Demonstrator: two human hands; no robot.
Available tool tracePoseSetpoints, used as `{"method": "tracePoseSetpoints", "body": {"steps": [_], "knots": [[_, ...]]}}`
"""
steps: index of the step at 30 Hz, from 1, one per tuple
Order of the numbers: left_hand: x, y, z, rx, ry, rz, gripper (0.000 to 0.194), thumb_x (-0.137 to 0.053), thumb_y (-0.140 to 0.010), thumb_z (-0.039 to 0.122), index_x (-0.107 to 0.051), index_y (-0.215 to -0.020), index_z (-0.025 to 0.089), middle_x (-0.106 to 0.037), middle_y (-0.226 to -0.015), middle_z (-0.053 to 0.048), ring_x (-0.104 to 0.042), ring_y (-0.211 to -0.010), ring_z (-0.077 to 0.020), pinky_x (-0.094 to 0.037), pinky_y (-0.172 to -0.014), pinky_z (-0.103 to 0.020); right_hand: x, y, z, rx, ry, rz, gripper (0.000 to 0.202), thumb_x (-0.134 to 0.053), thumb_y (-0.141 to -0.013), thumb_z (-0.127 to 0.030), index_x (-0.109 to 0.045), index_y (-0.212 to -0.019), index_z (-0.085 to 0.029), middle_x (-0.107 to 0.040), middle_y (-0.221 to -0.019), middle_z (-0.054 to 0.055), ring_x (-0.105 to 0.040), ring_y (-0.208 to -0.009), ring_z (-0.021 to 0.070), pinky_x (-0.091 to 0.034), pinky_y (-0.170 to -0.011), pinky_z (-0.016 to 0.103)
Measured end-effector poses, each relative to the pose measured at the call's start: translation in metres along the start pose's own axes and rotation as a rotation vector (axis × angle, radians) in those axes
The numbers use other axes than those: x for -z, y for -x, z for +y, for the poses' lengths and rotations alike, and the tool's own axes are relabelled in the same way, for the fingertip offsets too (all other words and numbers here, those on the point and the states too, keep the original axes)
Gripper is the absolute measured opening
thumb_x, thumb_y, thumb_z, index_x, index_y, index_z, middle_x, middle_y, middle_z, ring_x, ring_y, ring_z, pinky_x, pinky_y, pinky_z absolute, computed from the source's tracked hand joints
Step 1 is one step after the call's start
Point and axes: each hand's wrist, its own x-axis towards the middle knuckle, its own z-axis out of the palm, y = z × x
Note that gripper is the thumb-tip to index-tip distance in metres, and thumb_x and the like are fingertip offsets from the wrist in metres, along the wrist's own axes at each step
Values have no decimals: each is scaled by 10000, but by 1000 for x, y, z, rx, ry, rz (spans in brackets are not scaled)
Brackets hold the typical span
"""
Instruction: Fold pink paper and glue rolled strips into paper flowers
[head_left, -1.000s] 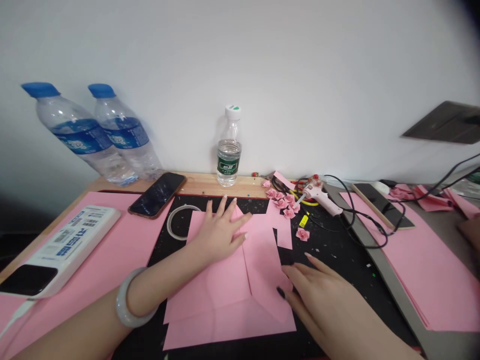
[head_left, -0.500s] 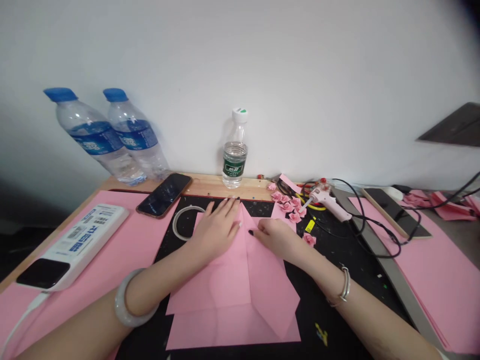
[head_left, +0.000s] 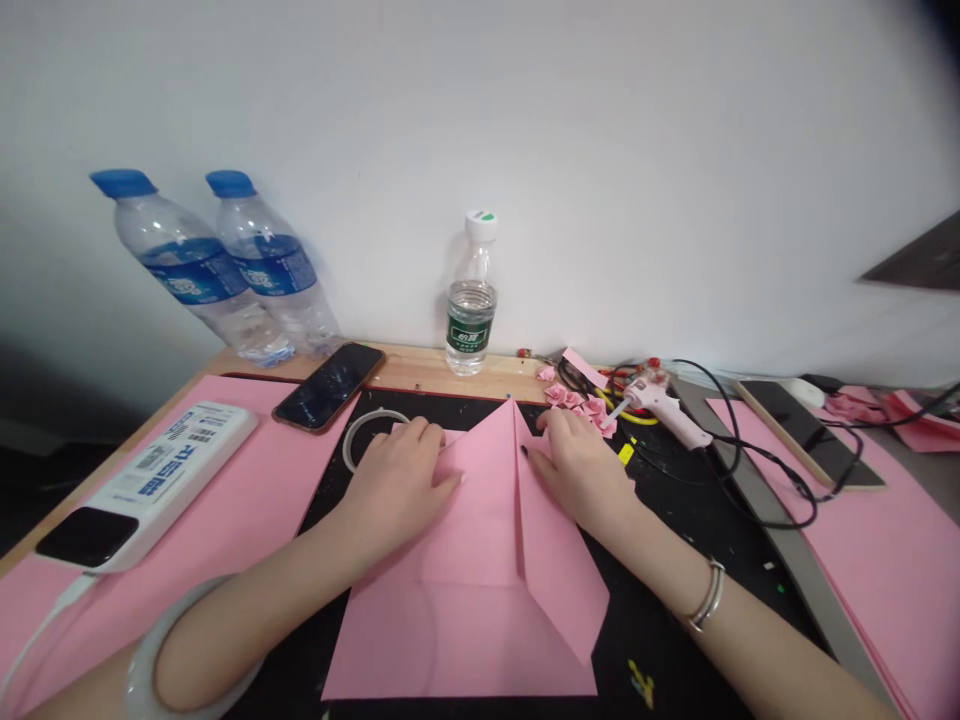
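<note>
A folded sheet of pink paper (head_left: 472, 530) with a pointed top lies in front of me, its right flap raised a little along a middle crease. Another pink sheet (head_left: 450, 650) shows beneath its lower edge. My left hand (head_left: 397, 475) is closed on the paper's upper left edge, thumb on top and fingertips partly hidden. On the right flap, my right hand (head_left: 581, 465) has its fingers curled over the outer edge and its thumb near the crease. Beside my left hand lies a roll of tape (head_left: 352, 440). Pink paper roses (head_left: 566, 397) sit just beyond my right hand.
A black mat (head_left: 675, 560) lies under the paper. At the right are a pink glue gun (head_left: 667, 415), black cables (head_left: 787, 520) and a phone (head_left: 810, 430). A small water bottle (head_left: 471, 325), another phone (head_left: 330, 385) and a white power bank (head_left: 150, 480) stand or lie around.
My left hand has slid from the paper's top toward its left edge, fingers now curled. The folded paper's tip has shifted right, and my right hand has moved slightly right with it.
</note>
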Motion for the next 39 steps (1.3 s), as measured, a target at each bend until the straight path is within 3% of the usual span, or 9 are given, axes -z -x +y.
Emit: {"method": "tracePoseSetpoints", "body": {"steps": [3, 5, 9, 12, 15, 18, 26, 34, 39], "knots": [[-2, 2, 2, 34, 81, -54, 154, -557, -803, 328, -551, -796, 175, -605, -850, -67, -573, -804, -263, -428, -680, -373, -14, 3, -5, 213, -28, 113, 490, -487, -860, -168, -421, -1322, -20, -503, -1338, 212, -436, -1255, 311, -393, -1005, 436], [-2, 2, 1, 58, 176, -85, 152, -569, -789, 332, -525, -752, 191, -604, -813, -44, -571, -748, -238, -419, -627, -345, -24, 5, -6, 290, -22, 58, 533, -429, -900, -180, -333, -1398, -14, -389, -1443, 207, -363, -1324, 307, -364, -1046, 470], [0, 3, -1, 104, 481, -139, 50, -526, -795, 227, -548, -834, 203, -641, -821, -13, -608, -739, -201, -460, -616, -308, -33, 6, -6, 327, 29, -52, 507, -370, -944, -218, -341, -1413, -27, -297, -1495, 182, -311, -1356, 328, -337, -1064, 515], [4, 8, 2, 77, 677, -149, 262, -466, -798, 130, -578, -1022, 206, -672, -1022, -26, -634, -951, -191, -504, -806, -316, -32, 6, -7, 313, 40, -65, 518, -364, -947, -230, -330, -1422, -28, -264, -1509, 165, -295, -1361, 337, -328, -1071, 513], [8, 15, 7, 30, 695, -142, 428, -435, -813, 112, -551, -1213, 211, -592, -1271, -34, -520, -1207, -183, -382, -1044, -351, -30, 6, -7, 308, 21, -58, 532, -368, -942, -239, -311, -1435, -46, -231, -1523, 142, -278, -1369, 335, -321, -1075, 516], [10, 19, 11, 51, 670, -170, 451, -427, -847, 161, -533, -1283, 199, -540, -1345, -35, -463, -1272, -192, -313, -1102, -373, -30, 4, -6, 303, -27, -44, 578, -384, -933, -266, -253, -1458, -63, -239, -1526, 129, -244, -1385, 320, -303, -1087, 516], [5, 13, 1, 158, 767, -199, 488, -489, -815, 184, -529, -1301, 171, -526, -1354, -50, -495, -1243, -234, -371, -1065, -389, -33, -9, -4, 362, -73, -27, 610, -400, -941, -389, -302, -1434, -42, -319, -1486, 183, -245, -1391, 295, -242, -1122, 502], [1, 14, 1, 181, 929, -244, 522, -471, -787, 143, -513, -1307, 174, -509, -1371, -56, -493, -1246, -230, -378, -1061, -420, -37, -12, -13, 330, -44, 13, 641, -421, -934, -382, -319, -1401, 45, -267, -1482, 255, -246, -1387, 314, -250, -1123, 491], [-1, 14, 0, 188, 965, -220, 504, -479, -778, 140, -536, -1277, 186, -525, -1358, -56, -517, -1225, -225, -387, -1056, -425, -34, -11, -15, 301, -37, 45, 615, -428, -927, -359, -346, -1394, 32, -349, -1451, 244, -264, -1377, 330, -272, -1109, 511]]}}
